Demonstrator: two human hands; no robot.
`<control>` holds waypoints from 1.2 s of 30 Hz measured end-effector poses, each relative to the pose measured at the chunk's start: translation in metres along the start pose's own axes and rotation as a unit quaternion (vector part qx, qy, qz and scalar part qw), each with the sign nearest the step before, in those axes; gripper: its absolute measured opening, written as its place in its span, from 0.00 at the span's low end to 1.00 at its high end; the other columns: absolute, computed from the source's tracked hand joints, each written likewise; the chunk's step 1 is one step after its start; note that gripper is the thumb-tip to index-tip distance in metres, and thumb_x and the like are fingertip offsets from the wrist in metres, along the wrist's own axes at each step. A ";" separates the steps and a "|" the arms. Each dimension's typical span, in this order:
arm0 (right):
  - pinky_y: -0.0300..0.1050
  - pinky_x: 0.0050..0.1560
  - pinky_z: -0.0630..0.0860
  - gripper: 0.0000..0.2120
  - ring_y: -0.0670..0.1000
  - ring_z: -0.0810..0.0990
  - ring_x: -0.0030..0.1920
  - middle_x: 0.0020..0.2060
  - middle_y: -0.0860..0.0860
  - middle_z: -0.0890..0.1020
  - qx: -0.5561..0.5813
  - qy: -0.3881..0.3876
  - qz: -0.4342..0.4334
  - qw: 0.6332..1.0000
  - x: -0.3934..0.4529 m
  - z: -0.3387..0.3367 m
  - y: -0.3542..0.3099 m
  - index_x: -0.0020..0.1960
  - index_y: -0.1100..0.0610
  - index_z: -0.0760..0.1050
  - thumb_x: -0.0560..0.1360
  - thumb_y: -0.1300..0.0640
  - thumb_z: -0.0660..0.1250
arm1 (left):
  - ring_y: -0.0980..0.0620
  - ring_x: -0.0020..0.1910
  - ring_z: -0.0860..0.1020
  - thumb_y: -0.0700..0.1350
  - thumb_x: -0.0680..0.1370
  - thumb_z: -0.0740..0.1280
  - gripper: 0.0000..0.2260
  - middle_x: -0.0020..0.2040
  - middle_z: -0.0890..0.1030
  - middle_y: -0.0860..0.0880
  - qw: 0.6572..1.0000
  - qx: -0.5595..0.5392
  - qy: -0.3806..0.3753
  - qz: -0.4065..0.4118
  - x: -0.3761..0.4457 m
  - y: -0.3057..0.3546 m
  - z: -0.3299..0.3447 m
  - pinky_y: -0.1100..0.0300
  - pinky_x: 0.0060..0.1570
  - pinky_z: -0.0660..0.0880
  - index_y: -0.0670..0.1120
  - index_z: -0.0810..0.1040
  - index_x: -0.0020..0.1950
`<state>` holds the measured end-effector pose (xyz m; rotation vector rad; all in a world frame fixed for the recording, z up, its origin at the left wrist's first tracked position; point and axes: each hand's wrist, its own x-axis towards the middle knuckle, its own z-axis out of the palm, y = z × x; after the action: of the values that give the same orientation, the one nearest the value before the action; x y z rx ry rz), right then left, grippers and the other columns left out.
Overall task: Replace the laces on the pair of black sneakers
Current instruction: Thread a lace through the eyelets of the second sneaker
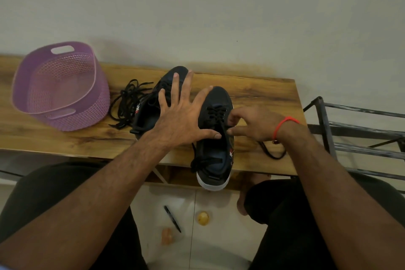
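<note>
Two black sneakers lie on a wooden table [252, 92]. The right sneaker [215, 144] has a white sole, its heel hangs over the table's near edge, and a black lace runs through its upper eyelets. The left sneaker [151, 114] lies behind my left hand. My left hand [182, 116] hovers with fingers spread wide between the two shoes, its thumb at the right sneaker's opening. My right hand [252, 125] pinches the black lace at the right sneaker's side. A loose end of that lace [271, 153] trails on the table under my wrist.
A purple plastic basket [59, 87] stands tilted at the table's left. A tangle of loose black laces [129, 101] lies between basket and left sneaker. A metal rack [355, 136] stands to the right. On the floor lie a pen [173, 219] and small objects.
</note>
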<state>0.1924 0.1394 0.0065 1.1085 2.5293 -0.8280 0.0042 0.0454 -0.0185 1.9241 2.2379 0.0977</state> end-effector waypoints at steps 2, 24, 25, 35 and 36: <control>0.47 0.53 0.73 0.07 0.51 0.77 0.54 0.50 0.49 0.80 -0.034 -0.014 0.050 0.998 0.001 -0.003 0.009 0.51 0.52 0.77 0.78 0.50 0.68 | 0.39 0.77 0.27 0.78 0.64 0.68 0.55 0.79 0.26 0.48 1.000 -0.009 -0.006 -0.003 0.000 0.000 -0.001 0.26 0.72 0.40 0.61 0.44 0.81; 0.35 0.46 0.68 0.03 0.47 0.77 0.56 0.50 0.44 0.80 0.069 0.013 -0.035 0.997 -0.001 -0.004 0.006 0.47 0.48 0.77 0.79 0.52 0.67 | 0.51 0.63 0.64 0.56 0.81 0.66 0.03 0.57 0.76 0.58 0.987 -0.096 -0.126 0.028 0.000 -0.019 -0.020 0.47 0.61 0.57 0.59 0.76 0.48; 0.39 0.48 0.69 0.03 0.47 0.77 0.55 0.49 0.43 0.80 0.060 0.008 -0.032 0.998 -0.001 -0.006 0.009 0.47 0.48 0.77 0.79 0.52 0.67 | 0.51 0.62 0.63 0.56 0.81 0.66 0.04 0.57 0.76 0.58 0.988 -0.088 -0.123 0.024 0.001 -0.023 -0.021 0.46 0.62 0.58 0.59 0.76 0.48; 0.47 0.55 0.75 0.03 0.43 0.83 0.45 0.41 0.45 0.87 0.160 -0.013 -0.023 0.987 -0.001 -0.008 0.016 0.52 0.51 0.78 0.79 0.58 0.68 | 0.63 0.48 0.78 0.49 0.80 0.69 0.01 0.44 0.83 0.59 0.971 -0.187 -0.152 0.009 0.004 -0.026 -0.022 0.55 0.58 0.71 0.54 0.81 0.50; 0.47 0.55 0.75 0.04 0.44 0.84 0.45 0.41 0.46 0.87 0.177 -0.013 -0.024 0.984 -0.001 -0.008 0.016 0.53 0.52 0.78 0.79 0.59 0.67 | 0.63 0.48 0.79 0.48 0.81 0.69 0.02 0.44 0.84 0.58 0.968 -0.200 -0.153 0.008 0.004 -0.026 -0.024 0.59 0.54 0.73 0.53 0.82 0.52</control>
<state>0.2048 0.1526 0.0073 1.1280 2.4562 -1.3354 -0.0261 0.0473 -0.0003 1.6180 1.8353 0.2190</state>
